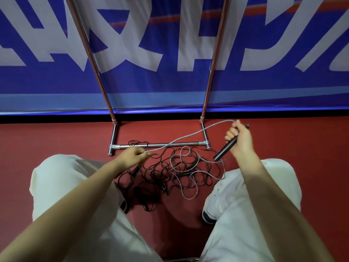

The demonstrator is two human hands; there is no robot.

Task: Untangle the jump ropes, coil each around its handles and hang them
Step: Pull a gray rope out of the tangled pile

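The right hand (239,138) is curled tight around a black handle (225,149), above the metal rack (158,145). The left hand (133,156) pinches the grey rope (188,136) just in front of the rack's base bar, over the tangled ropes (170,176) on the floor.

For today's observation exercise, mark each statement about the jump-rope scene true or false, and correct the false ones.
1. The right hand holds a black handle. True.
2. The left hand rests empty on the knee. False: it pinches the grey rope above the floor.
3. The grey rope runs from one hand to the other. True.
4. All ropes already hang on the metal rack. False: a tangled pile of ropes lies on the red floor between the feet.
5. A blue banner with white characters stands behind the rack. True.
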